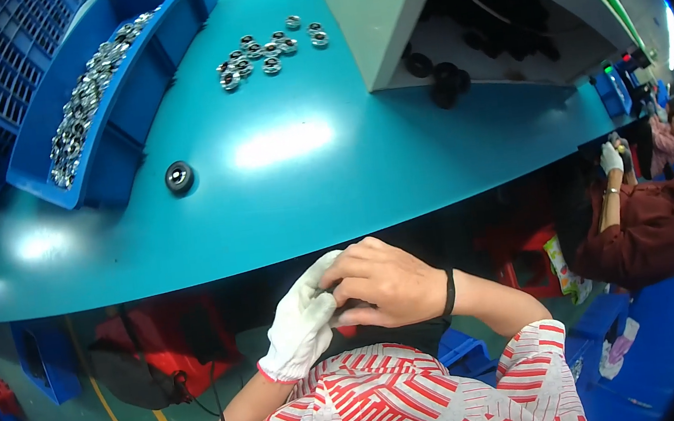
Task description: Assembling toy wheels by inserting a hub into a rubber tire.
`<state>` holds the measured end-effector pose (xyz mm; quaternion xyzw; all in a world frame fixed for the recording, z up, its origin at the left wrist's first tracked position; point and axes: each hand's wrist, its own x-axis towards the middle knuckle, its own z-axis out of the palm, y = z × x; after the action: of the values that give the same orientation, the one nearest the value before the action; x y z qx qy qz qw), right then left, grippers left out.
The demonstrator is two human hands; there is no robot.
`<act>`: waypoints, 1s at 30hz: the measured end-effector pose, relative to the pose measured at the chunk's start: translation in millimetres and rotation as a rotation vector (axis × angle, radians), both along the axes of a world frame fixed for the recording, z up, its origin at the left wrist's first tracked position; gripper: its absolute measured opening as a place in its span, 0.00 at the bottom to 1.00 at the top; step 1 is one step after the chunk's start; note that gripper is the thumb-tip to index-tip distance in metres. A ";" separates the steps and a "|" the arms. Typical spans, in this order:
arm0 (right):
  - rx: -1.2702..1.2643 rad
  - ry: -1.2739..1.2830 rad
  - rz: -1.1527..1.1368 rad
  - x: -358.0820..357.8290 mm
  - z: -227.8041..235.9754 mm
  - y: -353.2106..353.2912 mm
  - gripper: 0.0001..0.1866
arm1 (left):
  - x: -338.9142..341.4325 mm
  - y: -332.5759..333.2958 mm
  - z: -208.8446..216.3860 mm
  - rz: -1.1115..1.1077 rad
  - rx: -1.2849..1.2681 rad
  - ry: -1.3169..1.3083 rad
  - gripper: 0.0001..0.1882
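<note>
The white knit glove (300, 335) with a red-edged cuff is on the left hand (300, 313), just off the table's near edge. The hands are together: the bare right hand (391, 283) curls against the gloved fingers, probably to adjust the fabric, though whether it pinches cannot be told. At ten to eleven o'clock, a black round wheel (179, 178) lies alone on the turquoise table (287, 208); beyond, a long blue plastic bin (117, 144) holds many shiny silver metal parts (91, 93). Loose silver-and-black round pieces (271, 65) cluster near twelve; at one, an open-fronted pale box (380, 6) contains black rings (446, 77).
</note>
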<state>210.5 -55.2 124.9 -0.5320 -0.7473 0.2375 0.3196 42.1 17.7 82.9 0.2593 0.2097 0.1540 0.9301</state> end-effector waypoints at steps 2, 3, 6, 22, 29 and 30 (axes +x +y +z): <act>0.008 -0.029 0.090 7.3 2.4 24.0 0.10 | -8.7 3.4 -1.5 0.021 -0.031 0.034 0.28; 0.077 0.010 -0.019 17.6 5.1 45.8 0.10 | -19.9 11.0 -4.4 -0.093 -0.024 0.073 0.28; 0.156 -0.049 -0.464 47.0 2.1 126.0 0.12 | -29.0 10.7 12.4 0.009 0.013 0.145 0.32; 0.033 0.224 -0.376 -3.9 12.4 79.3 0.12 | -46.1 19.2 11.3 0.108 -0.111 0.031 0.28; 0.024 0.313 -0.493 -43.1 -23.6 -25.9 0.16 | -31.8 -1.5 -4.3 0.021 -0.114 0.107 0.25; 0.012 0.311 -0.508 -44.2 -26.5 -31.8 0.15 | -31.4 -5.3 -7.6 0.036 -0.092 0.120 0.24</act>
<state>166.3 -87.1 98.4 -0.6573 -0.5335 0.2243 0.4827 10.7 12.4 75.3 0.2213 0.2764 0.1454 0.9238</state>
